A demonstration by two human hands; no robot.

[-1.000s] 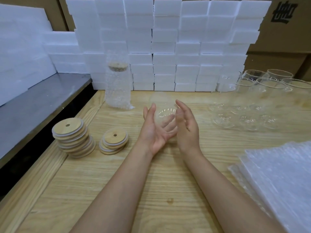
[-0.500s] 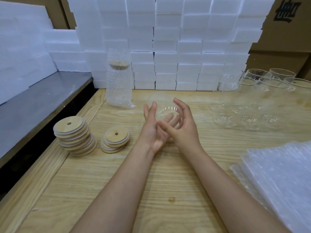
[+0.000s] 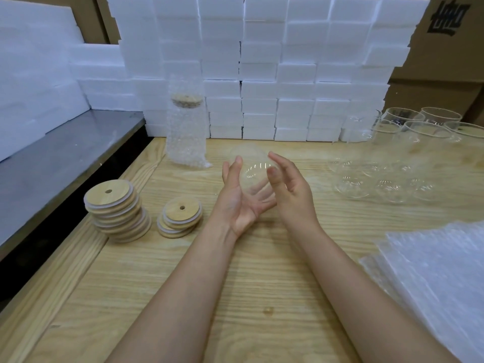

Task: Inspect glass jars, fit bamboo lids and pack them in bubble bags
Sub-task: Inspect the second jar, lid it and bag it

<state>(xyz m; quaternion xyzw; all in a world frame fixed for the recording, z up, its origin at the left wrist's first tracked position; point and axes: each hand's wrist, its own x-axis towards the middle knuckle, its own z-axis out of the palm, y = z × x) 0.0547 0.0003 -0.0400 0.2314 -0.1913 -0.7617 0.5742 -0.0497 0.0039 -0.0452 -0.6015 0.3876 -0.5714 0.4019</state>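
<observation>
Drawn back to the right, the right hand (image 3: pixel 290 189) was no longer crossed over the left fingers as it had been half a second before. Its fingers were now curled round the right side of the glass jar (image 3: pixel 252 171), the thumb tip pressed to the glass. The left hand (image 3: pixel 241 203) was kept where it had been, palm up. Its fingers were stretched under the jar and its thumb was raised against the left side. The jar itself was barely shifted: it was held tipped above the wooden table (image 3: pixel 183 284), cradled between the two hands, its base turned toward the camera.

Nothing else was seen to be moved. Two stacks of bamboo lids (image 3: pixel 117 210) were left at the table's left edge, well apart from the hands. The packed jar (image 3: pixel 186 127) was stood upright in its bubble bag before the foam blocks (image 3: pixel 262 74). The empty jars (image 3: pixel 392 158) were grouped at the right, and the bubble bags (image 3: pixel 440 271) were piled at the near right.
</observation>
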